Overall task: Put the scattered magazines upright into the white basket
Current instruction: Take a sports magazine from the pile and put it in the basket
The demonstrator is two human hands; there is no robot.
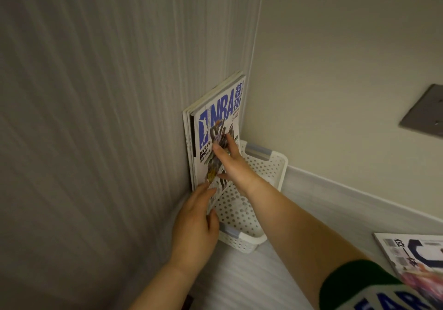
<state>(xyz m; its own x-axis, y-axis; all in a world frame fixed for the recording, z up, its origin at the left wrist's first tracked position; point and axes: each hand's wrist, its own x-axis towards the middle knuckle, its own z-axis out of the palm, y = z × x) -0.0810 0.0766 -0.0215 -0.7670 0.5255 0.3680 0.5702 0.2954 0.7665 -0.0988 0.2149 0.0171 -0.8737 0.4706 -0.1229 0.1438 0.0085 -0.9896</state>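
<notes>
A white perforated basket (268, 165) stands in the corner where two walls meet. Several magazines stand upright in its left side, leaning on the striped wall; the front one has a blue NBA cover (220, 113). My right hand (230, 163) lies flat against that cover, fingers spread. My left hand (196, 223) grips the lower near edge of the NBA magazine at the basket's near left rim. Another magazine (412, 259) lies flat at the lower right.
The striped wall (96, 117) is on the left and a plain wall with a grey switch plate (424, 113) on the right. The basket rests on a white surface (239, 281).
</notes>
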